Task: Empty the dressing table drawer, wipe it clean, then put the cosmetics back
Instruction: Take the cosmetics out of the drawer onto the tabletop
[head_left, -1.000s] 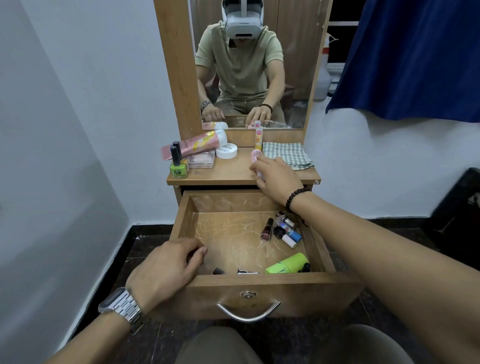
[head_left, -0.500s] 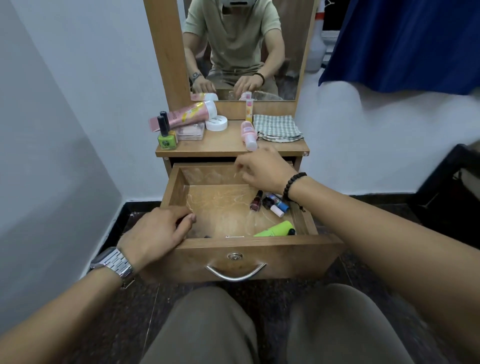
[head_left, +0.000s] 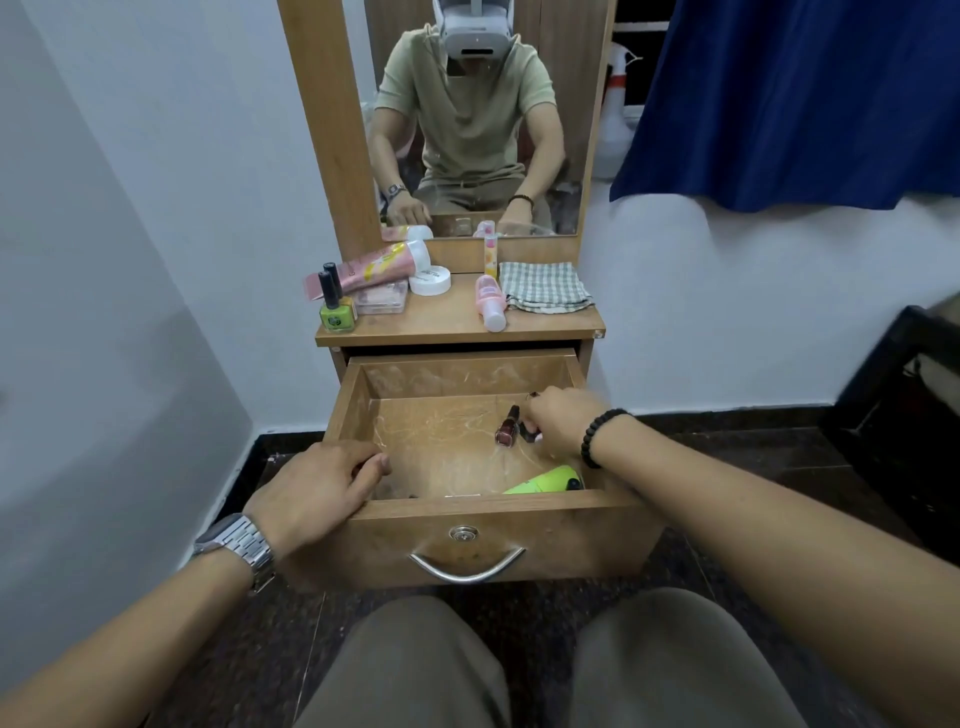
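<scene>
Right hand (head_left: 558, 423) dropped from the tabletop edge into the drawer (head_left: 470, 506) over the last second; the pink bottle (head_left: 490, 301) it left now lay on the top.

Left hand (head_left: 317, 493) rested on the drawer's front-left corner, fingers loosely curled over the rim, bracing rather than gripping. Green tube (head_left: 543, 480) lay against the front wall, right side. Right hand was down at the small bottles by the right wall, fingers curled around something dark; blurred, so probably pinching one bottle but I couldn't tell which. Maroon polish (head_left: 506, 428) lay just beside its fingertips, untouched.

Stage: still emptying. To do it well: take the small bottles one or two at a time by the body, not the cap, and keep the left hand steadying the drawer.

On top, far side: green polish (head_left: 336, 312), pink tube (head_left: 371, 267), white jar (head_left: 430, 280), checked cloth (head_left: 545, 286) ready for wiping.
</scene>
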